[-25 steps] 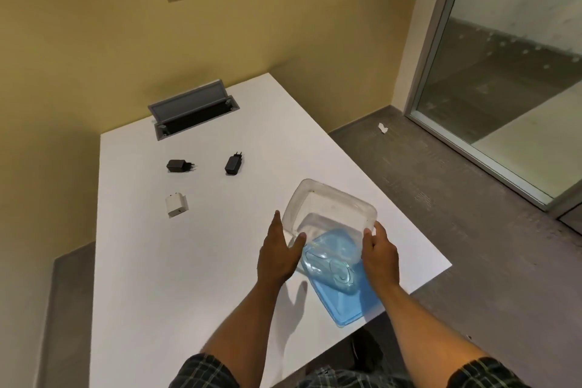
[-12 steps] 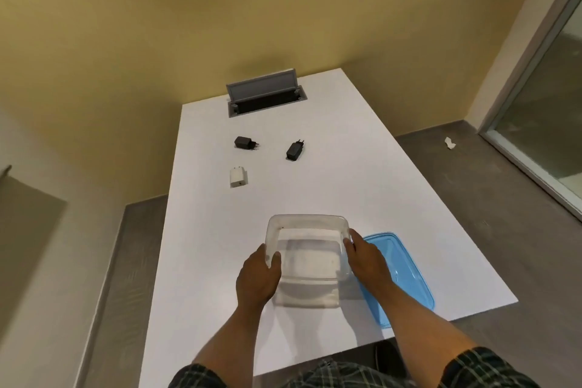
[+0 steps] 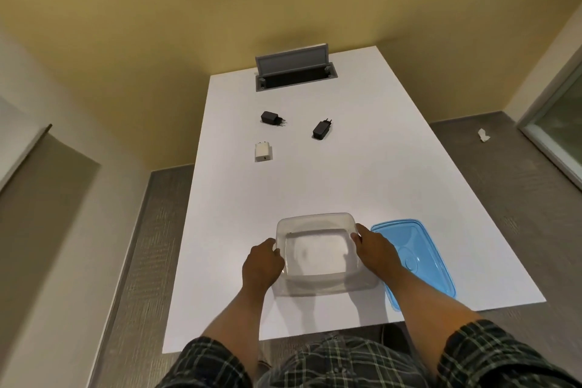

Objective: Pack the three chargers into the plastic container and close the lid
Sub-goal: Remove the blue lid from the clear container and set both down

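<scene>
We hold the clear plastic container [image 3: 318,249] on the white table [image 3: 362,173], left hand [image 3: 262,264] clasping its left wall and right hand [image 3: 374,253] its right (the blue lid [image 3: 419,258] lies just beside it). Two black chargers [image 3: 271,118] [image 3: 322,129] and a white charger [image 3: 263,152] lie well apart, farther up.

- Left hand [image 3: 262,264]: knuckles up, fingers curled, gripping the container's [image 3: 318,224] left wall.
- Right hand [image 3: 374,250]: palm down, fingers pressed on the right wall.
- Both forearms bare, extended forward, plaid sleeves [image 3: 491,353] at the elbows.
</scene>
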Tool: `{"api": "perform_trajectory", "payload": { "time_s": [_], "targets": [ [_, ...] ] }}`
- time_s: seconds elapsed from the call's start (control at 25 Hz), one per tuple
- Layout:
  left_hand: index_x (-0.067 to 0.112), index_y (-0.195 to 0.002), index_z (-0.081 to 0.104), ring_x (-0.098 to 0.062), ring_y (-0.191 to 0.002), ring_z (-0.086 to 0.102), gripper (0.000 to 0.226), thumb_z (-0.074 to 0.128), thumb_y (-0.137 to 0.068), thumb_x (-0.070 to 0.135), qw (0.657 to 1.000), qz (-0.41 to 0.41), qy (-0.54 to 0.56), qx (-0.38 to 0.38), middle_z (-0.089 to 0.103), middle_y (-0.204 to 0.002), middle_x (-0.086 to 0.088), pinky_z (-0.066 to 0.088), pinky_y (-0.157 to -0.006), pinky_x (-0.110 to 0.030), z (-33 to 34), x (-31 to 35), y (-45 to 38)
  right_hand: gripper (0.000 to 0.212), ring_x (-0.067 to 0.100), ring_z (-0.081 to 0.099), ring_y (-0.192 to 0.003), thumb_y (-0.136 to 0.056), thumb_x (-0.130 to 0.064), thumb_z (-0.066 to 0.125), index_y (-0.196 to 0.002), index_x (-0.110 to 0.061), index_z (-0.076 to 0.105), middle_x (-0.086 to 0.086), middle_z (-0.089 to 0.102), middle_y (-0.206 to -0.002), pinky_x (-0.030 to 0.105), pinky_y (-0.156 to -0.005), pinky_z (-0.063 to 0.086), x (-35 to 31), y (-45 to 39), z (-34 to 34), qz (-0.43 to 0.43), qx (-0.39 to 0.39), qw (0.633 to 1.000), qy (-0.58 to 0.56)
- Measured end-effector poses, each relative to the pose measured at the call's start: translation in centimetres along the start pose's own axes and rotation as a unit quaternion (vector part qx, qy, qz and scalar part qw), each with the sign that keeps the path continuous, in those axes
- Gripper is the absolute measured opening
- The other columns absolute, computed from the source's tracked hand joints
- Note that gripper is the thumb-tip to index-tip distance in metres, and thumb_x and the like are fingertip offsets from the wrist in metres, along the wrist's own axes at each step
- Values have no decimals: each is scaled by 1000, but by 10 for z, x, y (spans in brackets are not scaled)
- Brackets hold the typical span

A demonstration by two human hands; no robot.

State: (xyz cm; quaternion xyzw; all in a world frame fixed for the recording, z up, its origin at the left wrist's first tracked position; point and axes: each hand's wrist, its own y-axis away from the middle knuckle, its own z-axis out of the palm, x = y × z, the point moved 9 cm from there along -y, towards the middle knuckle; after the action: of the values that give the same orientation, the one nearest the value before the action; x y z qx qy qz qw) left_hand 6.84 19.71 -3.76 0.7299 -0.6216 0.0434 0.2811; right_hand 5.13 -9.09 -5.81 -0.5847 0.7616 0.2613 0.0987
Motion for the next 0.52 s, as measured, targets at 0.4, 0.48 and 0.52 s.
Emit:
{"api": "perform_trajectory", "payload": {
  "time_s": [0.4, 0.48, 0.52],
  "targets": [
    [18, -139, 48, -29, -107, 65, 43, 37, -98, 28, 987, 52, -153, 1, 72, -109, -5, 43, -90, -37, 3, 9, -8, 41, 34, 67, -98, -105, -42, 27, -129, -18, 50, 11, 71, -105, 43, -83, 54, -3, -2, 1, -2, -4, 998, 70],
    [18, -139, 47, -26, -109, 65, 44, 34, -101, 36, 982, 62, -180, 13, 70, -113, -2, 38, -90, -37, 0, 13, -9, 46, 32, 67, -99, -104, -48, 24, -132, -21, 49, 8, 72, -107, 42, -82, 53, -5, -1, -4, -5, 15, 994, 106],
    [19, -135, 49, -25, -109, 64, 43, 33, -102, 39, 982, 65, -178, 19, 69, -115, -1, 36, -90, -38, -2, 13, -10, 49, 31, 68, -100, -104, -51, 23, -135, -23, 48, 7, 71, -111, 41, -82, 53, -6, -2, -8, -4, 29, 993, 112]
  ]
}}
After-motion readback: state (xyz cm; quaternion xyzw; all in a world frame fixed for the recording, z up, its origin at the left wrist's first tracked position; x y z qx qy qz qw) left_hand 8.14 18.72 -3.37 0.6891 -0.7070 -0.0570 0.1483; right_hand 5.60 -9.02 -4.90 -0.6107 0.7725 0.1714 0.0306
